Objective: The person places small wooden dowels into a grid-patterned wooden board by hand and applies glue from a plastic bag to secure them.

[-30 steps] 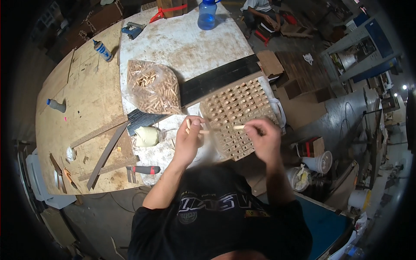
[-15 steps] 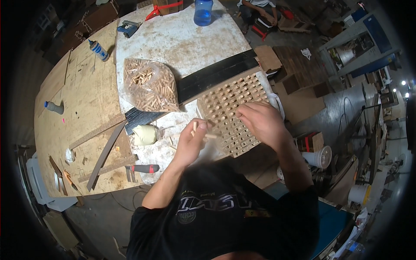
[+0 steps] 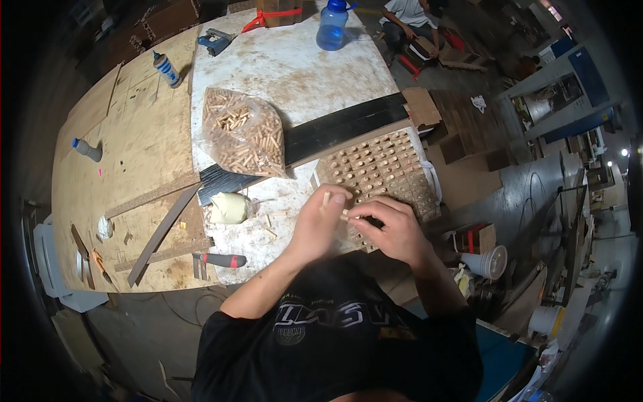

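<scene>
My left hand (image 3: 313, 224) is closed on several short wooden dowels, one of which (image 3: 326, 199) sticks up by the thumb. Close beside it, my right hand (image 3: 395, 231) pinches the end of another wooden dowel (image 3: 345, 214) between thumb and forefinger. Both hands are over the near left part of a wooden block (image 3: 414, 191) drilled with rows of holes. Dowels stand upright in its far rows, while holes show in the nearer part; my hands hide some of it. An open clear plastic bag (image 3: 251, 144) full of dowels lies beyond my left hand.
Loose dowels (image 3: 270, 234) and a pale yellow wrapped lump (image 3: 228, 208) lie left of my hands. A red-and-black handled tool (image 3: 224, 260), black boards (image 3: 341, 127), a glue bottle (image 3: 167, 70), a staple gun (image 3: 215, 41) and a blue jug (image 3: 331, 27) are on the table. Someone sits far right.
My right hand has moved left and nearer from over the drilled block to the dowels at my left hand. My left hand has shifted slightly right. The whole view has shifted a little.
</scene>
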Available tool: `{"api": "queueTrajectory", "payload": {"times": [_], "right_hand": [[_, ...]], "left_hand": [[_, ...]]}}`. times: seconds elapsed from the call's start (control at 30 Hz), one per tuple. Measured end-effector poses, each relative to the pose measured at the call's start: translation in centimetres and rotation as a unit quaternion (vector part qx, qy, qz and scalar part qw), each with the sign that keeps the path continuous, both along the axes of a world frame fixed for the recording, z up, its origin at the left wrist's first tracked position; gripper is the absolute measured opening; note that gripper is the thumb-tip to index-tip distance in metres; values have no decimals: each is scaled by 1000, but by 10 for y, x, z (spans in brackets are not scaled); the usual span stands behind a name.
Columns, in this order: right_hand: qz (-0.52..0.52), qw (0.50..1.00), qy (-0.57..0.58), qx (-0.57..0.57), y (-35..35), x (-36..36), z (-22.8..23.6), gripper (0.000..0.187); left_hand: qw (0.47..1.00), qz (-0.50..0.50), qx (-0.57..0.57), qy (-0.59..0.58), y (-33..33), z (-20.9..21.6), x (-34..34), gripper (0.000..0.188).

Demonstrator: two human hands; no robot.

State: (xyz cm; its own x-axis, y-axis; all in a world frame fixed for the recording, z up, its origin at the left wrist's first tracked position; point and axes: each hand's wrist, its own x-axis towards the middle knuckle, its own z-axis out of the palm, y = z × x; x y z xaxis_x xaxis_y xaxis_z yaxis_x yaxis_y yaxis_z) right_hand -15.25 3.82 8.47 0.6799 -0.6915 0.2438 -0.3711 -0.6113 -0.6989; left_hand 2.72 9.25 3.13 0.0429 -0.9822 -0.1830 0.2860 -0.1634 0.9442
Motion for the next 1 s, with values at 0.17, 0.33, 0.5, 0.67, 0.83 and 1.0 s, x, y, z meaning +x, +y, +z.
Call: {"api": "queueTrajectory", "payload": {"times": [0.17,0.33,0.5,0.67,0.83,1.0], "right_hand": [[-111,993,-32,28,-18,-19,-4,13],[-122,989,32,-73,-44,-31,-14,9],[-41,992,92,-78,-52,-27,2,10],[21,980,137,-141,-54,-24,-7,11],[-2,972,197,-130,-49,-15,8,18],[56,996,46,-59,-19,15,11,25]], "left_hand": [[999,3,7,42,-4,-9,2,20],[997,30,-10,65,-5,-15,6,23],[998,29,-21,47,-5,-23,7,23],[998,24,-25,49,-3,-19,9,24],[997,49,-20,56,-5,-13,8,26],[994,48,-17,100,-6,-7,2,27]]}}
